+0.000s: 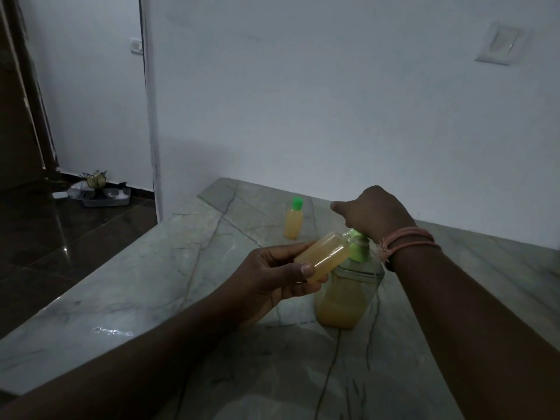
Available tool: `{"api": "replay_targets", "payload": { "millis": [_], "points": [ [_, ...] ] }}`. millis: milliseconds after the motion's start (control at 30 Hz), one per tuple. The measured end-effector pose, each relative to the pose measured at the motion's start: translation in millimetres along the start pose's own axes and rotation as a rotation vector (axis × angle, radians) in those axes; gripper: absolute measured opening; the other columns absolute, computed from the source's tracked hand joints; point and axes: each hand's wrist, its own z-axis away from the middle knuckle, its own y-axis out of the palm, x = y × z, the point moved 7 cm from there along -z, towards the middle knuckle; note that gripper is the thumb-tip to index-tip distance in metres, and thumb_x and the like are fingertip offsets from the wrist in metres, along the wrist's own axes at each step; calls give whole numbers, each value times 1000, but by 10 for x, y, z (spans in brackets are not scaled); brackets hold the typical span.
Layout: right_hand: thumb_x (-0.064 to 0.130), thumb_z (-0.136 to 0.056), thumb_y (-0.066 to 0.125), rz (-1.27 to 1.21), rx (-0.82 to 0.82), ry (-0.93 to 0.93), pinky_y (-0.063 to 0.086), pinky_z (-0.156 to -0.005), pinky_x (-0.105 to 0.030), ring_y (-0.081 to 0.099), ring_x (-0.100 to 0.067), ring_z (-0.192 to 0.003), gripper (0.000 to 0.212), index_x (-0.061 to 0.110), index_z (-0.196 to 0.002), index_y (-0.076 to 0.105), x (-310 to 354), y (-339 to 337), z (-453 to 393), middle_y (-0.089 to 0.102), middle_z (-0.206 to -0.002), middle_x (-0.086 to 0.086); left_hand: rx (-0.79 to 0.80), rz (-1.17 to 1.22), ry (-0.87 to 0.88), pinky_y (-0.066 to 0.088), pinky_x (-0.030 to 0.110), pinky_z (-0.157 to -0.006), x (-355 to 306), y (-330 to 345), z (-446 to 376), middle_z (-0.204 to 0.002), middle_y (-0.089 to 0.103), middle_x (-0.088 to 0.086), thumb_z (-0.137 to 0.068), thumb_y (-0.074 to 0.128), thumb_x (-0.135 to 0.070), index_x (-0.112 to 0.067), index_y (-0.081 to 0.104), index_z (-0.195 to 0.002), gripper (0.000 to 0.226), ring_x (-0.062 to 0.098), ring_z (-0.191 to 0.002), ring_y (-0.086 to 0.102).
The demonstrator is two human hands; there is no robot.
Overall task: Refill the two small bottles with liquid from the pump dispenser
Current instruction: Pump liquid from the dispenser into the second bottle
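Observation:
A clear pump dispenser (345, 301), about half full of yellow liquid, stands on the marble counter (169, 268). My right hand (372, 213) presses down on its green pump head (357, 242), fingers closed over it. My left hand (272, 277) holds a small uncapped bottle (325, 257) tilted, its mouth against the pump spout; it is largely full of yellow liquid. A second small bottle (293, 219) with a green cap stands upright farther back on the counter, filled with yellow liquid.
A white wall rises directly behind the counter, with a switch plate (500, 45) at upper right. To the left the counter ends at a drop to a dark glossy floor, where a grey tray (104, 198) with small items sits.

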Motion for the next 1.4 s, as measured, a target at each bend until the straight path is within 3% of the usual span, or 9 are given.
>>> {"api": "replay_targets", "payload": {
  "millis": [133,333,500,800,967,1267,1400],
  "points": [
    [49,-74,63,82,-45,-8,41,-62,-29,57,-27,-72,35,19,-66,47,49,-45,25,56,-72,-3,-19,-11,1,57,31,-85,-15,-6,10,-124,70,9,-77,85,-34,-27,71,-125,51,32,-111,69],
    [40,-76,63,190,-41,-24,36,-55,-26,46,-19,-56,31,18,-64,47,132,-99,10,49,-64,0,-33,-2,-1,57,31,-86,-17,-1,22,-124,70,11,-75,86,-34,-28,72,-124,51,33,-113,68],
    [42,-72,67,98,-49,0,40,-58,-28,56,-24,-66,30,17,-68,52,47,-14,-14,59,-70,-4,-30,-29,-13,57,32,-86,22,-46,-12,-124,70,9,-75,86,-35,-28,71,-125,53,33,-112,68],
    [47,-77,62,206,-47,-50,36,-57,-28,47,-21,-58,35,19,-64,45,159,-120,2,50,-65,-1,-28,-1,1,57,32,-87,5,-16,5,-127,68,11,-76,87,-32,-25,70,-126,54,35,-114,67],
    [46,-75,62,40,-13,0,41,-61,-29,60,-27,-74,32,16,-70,56,20,0,-14,64,-78,-6,-19,-25,-6,57,32,-87,15,-36,-8,-125,69,13,-79,84,-32,-26,69,-128,52,33,-112,68],
    [45,-77,61,223,-97,-89,34,-54,-27,46,-21,-56,36,19,-61,42,193,-118,10,45,-61,0,-18,9,5,57,32,-87,-6,-6,7,-126,68,12,-77,85,-31,-24,70,-127,53,34,-113,67],
    [46,-78,61,105,-90,-75,39,-57,-28,57,-26,-65,35,18,-64,47,98,-35,-18,57,-69,-5,-18,-21,2,57,32,-87,21,-39,-15,-125,69,11,-79,83,-30,-25,69,-129,52,34,-113,67]
  ]
}}
